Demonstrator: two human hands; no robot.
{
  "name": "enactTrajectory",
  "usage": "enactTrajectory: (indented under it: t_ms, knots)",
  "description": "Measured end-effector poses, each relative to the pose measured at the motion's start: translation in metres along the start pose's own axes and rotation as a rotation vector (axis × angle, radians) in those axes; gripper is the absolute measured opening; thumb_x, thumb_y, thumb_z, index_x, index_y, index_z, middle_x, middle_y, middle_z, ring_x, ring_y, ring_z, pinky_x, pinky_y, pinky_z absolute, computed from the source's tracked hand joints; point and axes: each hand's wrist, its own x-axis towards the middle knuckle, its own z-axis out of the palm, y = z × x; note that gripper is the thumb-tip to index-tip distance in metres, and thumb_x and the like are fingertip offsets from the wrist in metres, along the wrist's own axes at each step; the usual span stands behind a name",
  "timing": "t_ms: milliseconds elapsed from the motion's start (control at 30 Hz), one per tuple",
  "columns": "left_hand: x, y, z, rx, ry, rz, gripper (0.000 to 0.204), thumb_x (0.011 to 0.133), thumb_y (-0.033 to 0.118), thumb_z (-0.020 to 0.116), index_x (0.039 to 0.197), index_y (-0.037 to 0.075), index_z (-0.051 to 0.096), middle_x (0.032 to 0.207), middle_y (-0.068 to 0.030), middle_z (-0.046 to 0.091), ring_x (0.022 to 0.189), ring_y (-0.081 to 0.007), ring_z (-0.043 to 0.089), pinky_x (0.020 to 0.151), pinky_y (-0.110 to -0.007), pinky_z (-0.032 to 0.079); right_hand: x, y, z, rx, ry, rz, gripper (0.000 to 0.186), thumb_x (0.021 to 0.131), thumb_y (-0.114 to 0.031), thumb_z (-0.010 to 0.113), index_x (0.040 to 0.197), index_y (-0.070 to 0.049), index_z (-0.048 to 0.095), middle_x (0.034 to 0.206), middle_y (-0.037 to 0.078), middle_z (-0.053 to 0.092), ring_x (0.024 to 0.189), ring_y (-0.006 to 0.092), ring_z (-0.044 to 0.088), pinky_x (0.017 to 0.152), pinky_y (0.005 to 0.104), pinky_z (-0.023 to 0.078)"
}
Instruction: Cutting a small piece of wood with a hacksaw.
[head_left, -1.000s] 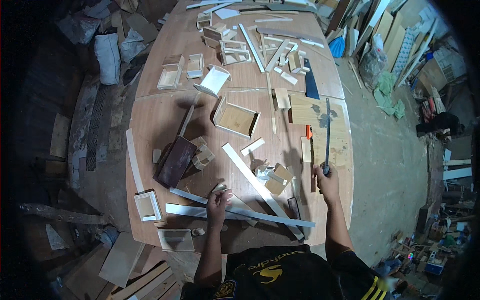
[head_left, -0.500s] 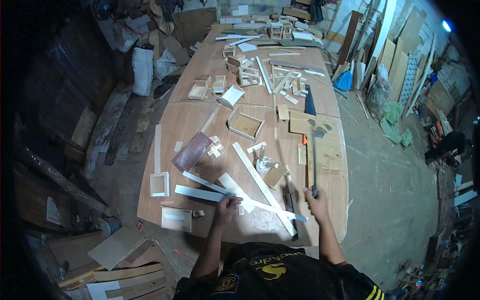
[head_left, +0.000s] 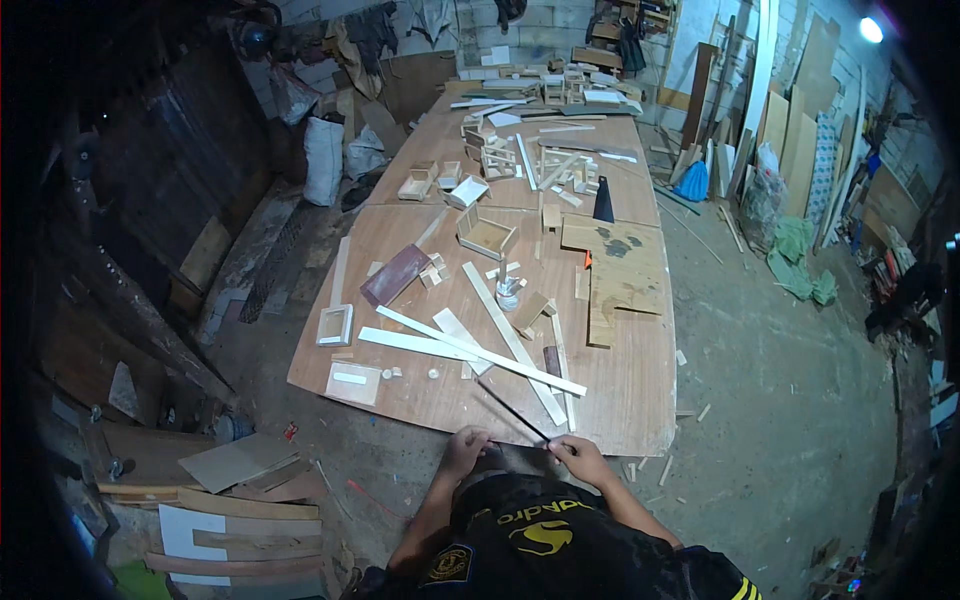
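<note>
Right hand (head_left: 578, 460) grips thin dark tool (head_left: 514, 409) toward ten o'clock; left hand (head_left: 466, 452) half-curled, contents unclear.
A careless swing could knock the long white strip (head_left: 490, 354) beyond its tip.

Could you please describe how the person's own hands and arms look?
The left hand and right hand are ungloved, with bare forearms. The person wears a short-sleeved black shirt with yellow chest markings; yellow stripes show near its right shoulder.

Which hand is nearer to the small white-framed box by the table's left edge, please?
Left: the left hand is below and right of the white-framed box in the picture; the right hand, holding a dark thin tool, is farther right.
</note>
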Motion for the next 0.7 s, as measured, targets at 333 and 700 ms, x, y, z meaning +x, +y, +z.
enactTrajectory:
  t_ms: [333, 700]
  knots:
    - [-0.045, -0.023, -0.01, -0.008, 0.038, -0.085, 0.025, 0.097, 0.025, 0.054, 0.107, 0.004, 0.062, 0.101, -0.0042, 0.069, 0.087, -0.0116, 0.063, 0.075, -0.027, 0.05, -0.004, 0.006, -0.006, -0.168, -0.026, -0.144, 0.025, 0.092, -0.027, 0.064, 0.103, -0.005, 0.07, 0.08, 0.004, 0.069, 0.072, 0.0085, 0.06, 0.069, 0.0255, 0.048]
    - [-0.031, -0.057, -0.033, 0.386, 0.061, -0.124, 0.047, 0.092, 0.033, 0.06, 0.127, 0.002, 0.051, 0.118, -0.0217, 0.063, 0.11, -0.0288, 0.061, 0.095, -0.039, 0.046, 0.009, 0.131, -0.052, -0.245, 0.71, 0.115, 0.03, 0.083, -0.016, 0.065, 0.108, -0.002, 0.067, 0.095, 0.022, 0.068, 0.089, 0.0368, 0.066, 0.08, 0.0411, 0.051]
